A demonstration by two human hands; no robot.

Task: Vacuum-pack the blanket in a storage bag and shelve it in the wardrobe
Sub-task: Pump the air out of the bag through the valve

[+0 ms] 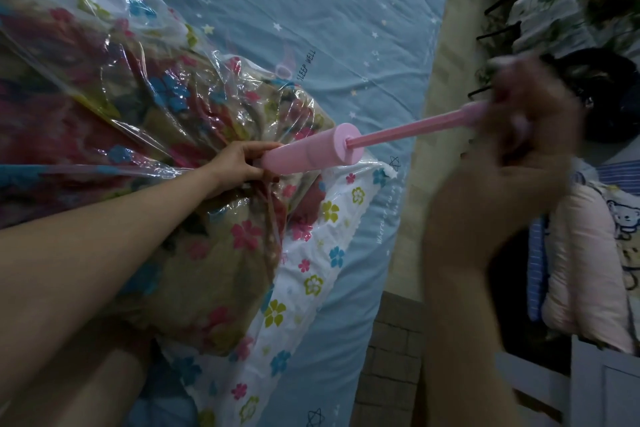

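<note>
A clear storage bag point(114, 55) printed with coloured flowers lies on the bed, and a brown flowered blanket point(207, 270) fills it. A pink hand pump point(311, 152) stands with its lower end against the bag. My left hand point(239, 163) grips the pump's barrel at that lower end, on top of the bag. The pump's pink rod point(405, 130) is drawn far out to the right. My right hand point(516, 125), blurred by motion, grips the handle at the rod's end.
The bag lies on a light blue bed sheet point(311, 10) with stars. Right of the bed runs a strip of floor point(394, 357). Folded bedding and clothes point(581, 253) are stacked at the right, with hangers point(498, 31) above them.
</note>
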